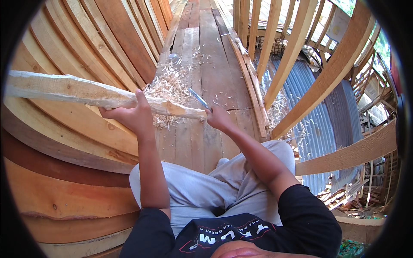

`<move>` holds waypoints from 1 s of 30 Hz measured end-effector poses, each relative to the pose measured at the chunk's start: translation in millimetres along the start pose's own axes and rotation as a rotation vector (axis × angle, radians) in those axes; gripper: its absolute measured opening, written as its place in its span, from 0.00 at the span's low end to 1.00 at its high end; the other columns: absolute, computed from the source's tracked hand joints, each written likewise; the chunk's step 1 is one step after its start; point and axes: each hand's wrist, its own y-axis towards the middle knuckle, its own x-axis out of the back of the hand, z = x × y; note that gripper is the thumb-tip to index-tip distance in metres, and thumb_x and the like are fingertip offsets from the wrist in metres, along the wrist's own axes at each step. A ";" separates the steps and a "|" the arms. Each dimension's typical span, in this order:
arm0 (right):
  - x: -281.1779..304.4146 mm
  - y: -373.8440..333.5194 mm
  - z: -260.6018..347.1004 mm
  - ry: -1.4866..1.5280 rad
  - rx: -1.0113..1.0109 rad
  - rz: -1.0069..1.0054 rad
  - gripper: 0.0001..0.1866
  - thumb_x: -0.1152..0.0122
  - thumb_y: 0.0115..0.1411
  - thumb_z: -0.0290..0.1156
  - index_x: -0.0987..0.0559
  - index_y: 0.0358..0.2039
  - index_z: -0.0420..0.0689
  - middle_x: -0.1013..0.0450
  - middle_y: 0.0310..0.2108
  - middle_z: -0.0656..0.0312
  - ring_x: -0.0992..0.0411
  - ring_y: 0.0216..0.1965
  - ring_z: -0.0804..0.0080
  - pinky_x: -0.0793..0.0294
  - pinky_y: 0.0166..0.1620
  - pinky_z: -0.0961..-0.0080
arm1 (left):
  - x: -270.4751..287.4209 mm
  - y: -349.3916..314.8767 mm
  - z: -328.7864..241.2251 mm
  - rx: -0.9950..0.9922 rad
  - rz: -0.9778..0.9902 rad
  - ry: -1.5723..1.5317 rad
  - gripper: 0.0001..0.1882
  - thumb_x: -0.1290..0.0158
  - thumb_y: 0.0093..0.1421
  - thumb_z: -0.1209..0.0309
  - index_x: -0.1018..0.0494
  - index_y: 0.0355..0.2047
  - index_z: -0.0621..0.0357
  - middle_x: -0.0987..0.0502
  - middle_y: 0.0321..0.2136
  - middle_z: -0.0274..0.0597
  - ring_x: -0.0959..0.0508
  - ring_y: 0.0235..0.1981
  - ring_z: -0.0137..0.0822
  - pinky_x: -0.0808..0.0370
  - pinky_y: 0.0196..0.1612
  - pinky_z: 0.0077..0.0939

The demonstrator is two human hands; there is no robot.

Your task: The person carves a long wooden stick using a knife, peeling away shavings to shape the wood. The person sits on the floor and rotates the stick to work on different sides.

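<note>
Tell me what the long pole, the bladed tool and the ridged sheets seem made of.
Long pole: bare wood, roughly hewn, with pale, uneven facets. Bladed tool: probably smooth metal, judging by its bluish sheen. Ridged sheets: likely metal, dull blue-grey, regularly corrugated.

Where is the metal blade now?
Just above centre in the head view, the blade juts from the right hand beside the wooden pole, right of the shavings pile.

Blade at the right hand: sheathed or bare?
Bare: the blade shows uncovered grey metal projecting from the right hand, with no sheath over it.
</note>
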 end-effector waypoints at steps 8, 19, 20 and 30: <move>13.4 7.4 -9.4 0.095 -0.008 0.009 0.22 0.53 0.64 0.40 0.24 0.30 0.30 0.27 0.27 0.37 0.26 0.35 0.41 0.30 0.40 0.51 | 5.6 1.0 -10.3 0.139 0.153 -0.240 0.37 0.50 0.58 0.83 0.63 0.59 0.65 0.38 0.48 0.55 0.27 0.47 0.41 0.23 0.50 0.30; 18.6 2.2 -14.1 0.195 0.442 0.048 0.36 0.27 0.41 0.57 0.30 0.33 0.36 0.30 0.29 0.49 0.30 0.34 0.56 0.32 0.36 0.64 | -19.9 -10.8 -5.8 0.115 0.243 -0.328 0.35 0.50 0.60 0.80 0.60 0.59 0.61 0.39 0.48 0.52 0.27 0.44 0.36 0.24 0.47 0.30; 16.9 1.7 -17.7 0.202 0.452 0.060 0.35 0.25 0.41 0.53 0.31 0.35 0.37 0.30 0.29 0.50 0.31 0.33 0.57 0.32 0.37 0.65 | -18.8 -12.0 -7.9 0.120 0.244 -0.321 0.35 0.49 0.60 0.79 0.60 0.59 0.62 0.39 0.49 0.52 0.28 0.44 0.37 0.26 0.50 0.33; -2.5 20.1 -44.4 0.322 0.589 -0.027 0.16 0.34 0.52 0.33 0.29 0.35 0.39 0.26 0.34 0.49 0.28 0.36 0.51 0.30 0.38 0.61 | -36.9 -121.4 -39.9 -0.830 1.435 -0.231 0.28 0.56 0.61 0.63 0.42 0.58 0.67 0.46 0.60 0.69 0.53 0.67 0.54 0.58 0.68 0.47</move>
